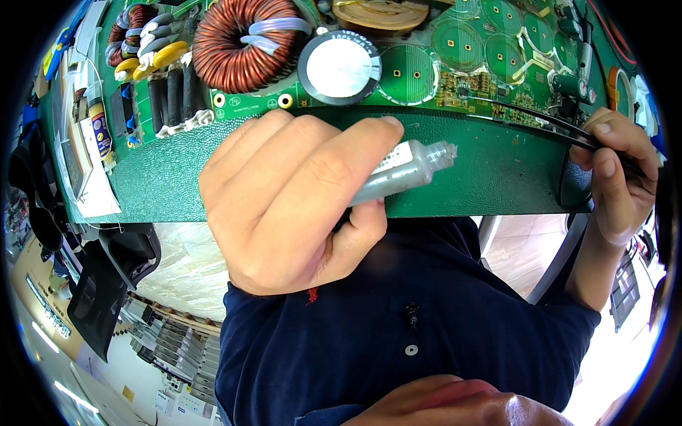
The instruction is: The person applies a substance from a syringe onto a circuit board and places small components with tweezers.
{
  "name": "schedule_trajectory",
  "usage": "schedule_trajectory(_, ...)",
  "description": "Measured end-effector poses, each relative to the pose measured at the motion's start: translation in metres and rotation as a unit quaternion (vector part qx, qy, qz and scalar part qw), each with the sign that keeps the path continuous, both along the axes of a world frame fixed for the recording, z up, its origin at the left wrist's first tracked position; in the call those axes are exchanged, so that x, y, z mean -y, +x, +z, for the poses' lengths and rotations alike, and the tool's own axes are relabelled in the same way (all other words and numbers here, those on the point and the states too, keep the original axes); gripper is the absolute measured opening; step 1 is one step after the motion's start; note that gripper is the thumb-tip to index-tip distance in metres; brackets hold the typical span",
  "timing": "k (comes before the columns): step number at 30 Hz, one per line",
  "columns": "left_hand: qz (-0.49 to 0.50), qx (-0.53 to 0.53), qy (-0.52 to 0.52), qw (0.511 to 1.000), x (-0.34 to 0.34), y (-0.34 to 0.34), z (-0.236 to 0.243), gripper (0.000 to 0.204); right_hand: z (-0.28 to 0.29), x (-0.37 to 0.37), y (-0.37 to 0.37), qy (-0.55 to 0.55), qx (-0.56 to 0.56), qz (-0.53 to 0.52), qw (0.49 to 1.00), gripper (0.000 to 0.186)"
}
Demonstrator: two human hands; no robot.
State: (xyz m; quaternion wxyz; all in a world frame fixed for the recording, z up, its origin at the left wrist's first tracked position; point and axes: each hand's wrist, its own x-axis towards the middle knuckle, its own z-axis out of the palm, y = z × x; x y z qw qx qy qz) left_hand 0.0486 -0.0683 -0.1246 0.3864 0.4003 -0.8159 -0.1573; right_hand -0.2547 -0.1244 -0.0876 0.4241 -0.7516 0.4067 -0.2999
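Note:
My left hand [284,199] is closed around a small translucent grey tube [394,176] with a white label and a ridged, threaded end that points right. It is held above the near strip of the green mat [170,188]. On the right, my right hand [616,167] grips black tweezers [550,122] whose thin tips reach left over the near edge of a green circuit board [455,110]. Small brown-gold parts sit under the tips; whether they touch, I cannot tell. The board carries a large copper-wound coil [227,53] and a round black-rimmed capacitor [339,67] with a white top.
Black cylinders [174,96] and yellow and grey parts stand at the board's left. A second round coil [380,13] is at the back. Papers [92,177] lie on the mat's left side, and a tape roll [616,89] at the right. A black chair [106,284] stands beyond the table edge.

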Motion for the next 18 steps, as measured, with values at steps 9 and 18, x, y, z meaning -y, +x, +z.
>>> schedule_trajectory(9, 0.012, -0.003, -0.004, 1.000, -0.0005, -0.0015, -0.0006, 0.034, 0.0006, -0.0005, 0.0020, -0.003, -0.001, -0.002, 1.000, 0.020)
schedule_trajectory(18, 0.014, -0.001, -0.005, 1.000, -0.0003, -0.0021, -0.0002, 0.034, 0.0007, -0.0004, 0.0026, -0.001, 0.004, -0.001, 1.000, 0.020)
